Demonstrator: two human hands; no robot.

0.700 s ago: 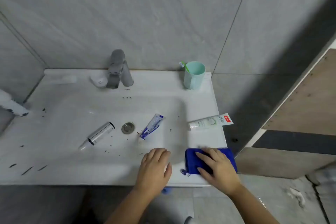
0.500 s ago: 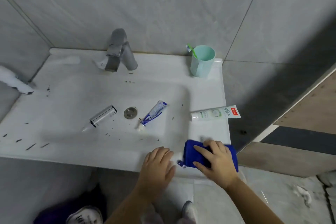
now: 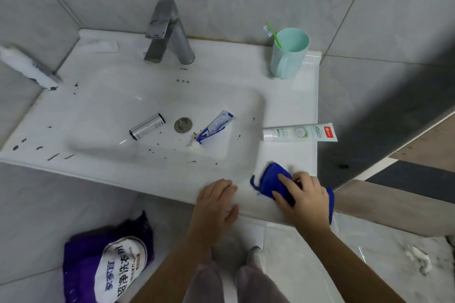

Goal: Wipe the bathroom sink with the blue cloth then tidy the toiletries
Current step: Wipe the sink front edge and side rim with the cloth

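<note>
The white sink [image 3: 103, 170] is speckled with dark spots. My right hand [image 3: 304, 197] is closed on the bunched blue cloth [image 3: 270, 177] at the sink's front right corner. My left hand [image 3: 216, 206] rests flat on the front rim, fingers apart, holding nothing. In the basin lie a silver tube [image 3: 147, 126] and a blue-and-white toothpaste tube [image 3: 214, 128] on either side of the drain [image 3: 183, 125]. A white-green tube [image 3: 299, 132] lies on the right ledge. A mint cup [image 3: 289, 54] with a green toothbrush [image 3: 272, 34] stands at the back right.
A grey faucet [image 3: 170, 32] stands at the back centre. A white pipe [image 3: 27, 67] juts in from the left wall. On the floor under the sink lies a purple detergent bag [image 3: 108, 263]. A wooden panel [image 3: 423, 152] is at the right.
My right hand has bunched the flat cloth into a wad and gripped it. The view has tilted down, showing the floor and the purple bag. My left hand stays on the rim.
</note>
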